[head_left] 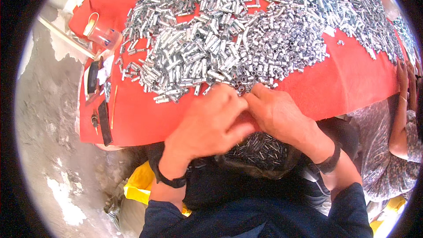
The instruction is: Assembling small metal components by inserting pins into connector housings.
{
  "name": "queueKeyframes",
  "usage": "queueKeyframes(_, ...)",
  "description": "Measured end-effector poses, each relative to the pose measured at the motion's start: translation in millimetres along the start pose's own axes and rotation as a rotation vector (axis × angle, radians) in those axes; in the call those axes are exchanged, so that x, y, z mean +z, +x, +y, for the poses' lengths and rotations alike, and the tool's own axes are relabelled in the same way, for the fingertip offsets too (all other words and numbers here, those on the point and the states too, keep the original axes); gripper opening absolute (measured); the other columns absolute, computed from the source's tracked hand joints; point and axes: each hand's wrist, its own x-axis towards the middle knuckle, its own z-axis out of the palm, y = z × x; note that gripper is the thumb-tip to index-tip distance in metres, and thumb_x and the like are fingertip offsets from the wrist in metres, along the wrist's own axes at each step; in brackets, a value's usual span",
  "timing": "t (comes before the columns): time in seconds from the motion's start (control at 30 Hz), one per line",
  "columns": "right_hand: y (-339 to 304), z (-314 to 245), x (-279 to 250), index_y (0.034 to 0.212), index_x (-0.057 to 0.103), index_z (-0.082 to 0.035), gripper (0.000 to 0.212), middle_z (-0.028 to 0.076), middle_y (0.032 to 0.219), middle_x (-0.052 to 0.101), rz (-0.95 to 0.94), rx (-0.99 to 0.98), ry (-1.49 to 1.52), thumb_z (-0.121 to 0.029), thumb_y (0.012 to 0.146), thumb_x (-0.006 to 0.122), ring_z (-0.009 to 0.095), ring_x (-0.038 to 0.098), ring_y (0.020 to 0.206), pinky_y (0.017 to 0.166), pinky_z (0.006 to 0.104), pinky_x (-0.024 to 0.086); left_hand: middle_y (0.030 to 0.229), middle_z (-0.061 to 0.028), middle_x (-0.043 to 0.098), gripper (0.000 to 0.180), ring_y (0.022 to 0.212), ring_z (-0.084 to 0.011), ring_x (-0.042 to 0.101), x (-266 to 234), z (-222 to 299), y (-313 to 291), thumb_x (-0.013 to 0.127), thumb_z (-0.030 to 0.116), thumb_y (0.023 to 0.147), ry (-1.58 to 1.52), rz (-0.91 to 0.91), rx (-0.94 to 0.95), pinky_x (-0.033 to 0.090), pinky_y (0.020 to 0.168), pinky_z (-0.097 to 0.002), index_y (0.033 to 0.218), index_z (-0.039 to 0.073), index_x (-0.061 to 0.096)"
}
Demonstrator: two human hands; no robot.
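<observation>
A large heap of silvery metal tubes (194, 55) covers the red cloth in front of me, with short metal sleeves (282, 39) gathered toward its right. At the heap's near edge, my left hand (211, 121) has its fingers curled at the tubes, its thumb toward the right hand. Close beside it, my right hand (280, 110) is closed, fingertips pinched together at the sleeves. Whatever either hand holds is hidden behind the fingers. Below both hands, in my lap, sits a dark bag or container of small dark pins (260, 150), partly covered by my left hand.
The red cloth (339, 79) spreads over the work surface. A clear plastic jar (105, 37) lies at the left, near a black strip (105, 123), a thin stick (114, 105) and a black case (92, 77). Another person's arm (398, 123) rests at the right edge.
</observation>
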Motion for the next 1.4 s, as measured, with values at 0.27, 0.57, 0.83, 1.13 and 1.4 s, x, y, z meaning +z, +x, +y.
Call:
queueKeyframes(0.27,-3.3,-2.3,-3.7,0.093,0.055,-0.002,0.01,0.016,0.087,0.053,-0.074,-0.084,-0.066,-0.006,0.084,0.059,0.038,0.06,0.073,0.059,0.0477,0.049,0.12,-0.0057,0.061,0.042,0.116,-0.0312,0.051,-6.4,-37.8,38.4,0.062,0.002,0.081,0.463,0.251,0.153,0.04,0.099,-0.0433,0.122,0.014,0.064)
queueKeyframes(0.57,-7.9,0.2,-3.1,0.095,0.053,0.001,0.015,0.017,0.093,0.057,-0.088,-0.112,-0.133,-0.004,0.081,0.058,0.034,0.064,0.079,0.067,0.0436,0.054,0.11,-0.0034,0.062,0.042,0.104,-0.0286,0.051,6.2,-35.6,25.6,0.077,0.011,0.072,0.34,0.248,0.163,0.041,0.093,-0.0415,0.113,0.014,0.069)
queueKeyframes(0.83,-5.2,-9.4,22.3,0.096,0.052,0.001,0.021,0.016,0.091,0.056,0.047,-0.125,-0.11,-0.006,0.078,0.061,0.031,0.063,0.071,0.056,0.0403,0.053,0.101,-0.0054,0.061,0.04,0.099,-0.0283,0.052,2.6,-45.1,28.0,0.081,0.014,0.067,0.34,0.352,0.18,0.044,0.088,-0.0394,0.106,0.014,0.072)
queueKeyframes(1.13,-11.9,-29.2,32.9,0.089,0.054,-0.003,0.022,0.011,0.08,0.055,0.086,-0.196,-0.417,-0.011,0.071,0.064,0.021,0.062,0.067,0.051,0.0318,0.05,0.103,-0.0049,0.06,0.034,0.099,-0.0297,0.052,4.4,-37.7,29.5,0.079,0.011,0.069,0.45,0.346,0.221,0.042,0.089,-0.0425,0.103,0.016,0.072)
queueKeyframes(1.4,-33.1,-17.9,6.6,0.086,0.055,-0.002,0.014,0.015,0.076,0.058,-0.119,-0.053,-0.159,-0.009,0.078,0.064,0.032,0.064,0.067,0.053,0.0403,0.051,0.104,-0.004,0.062,0.032,0.098,-0.0297,0.051,9.8,-35.5,27.3,0.08,0.006,0.068,0.398,0.42,0.257,0.042,0.086,-0.0418,0.098,0.014,0.071)
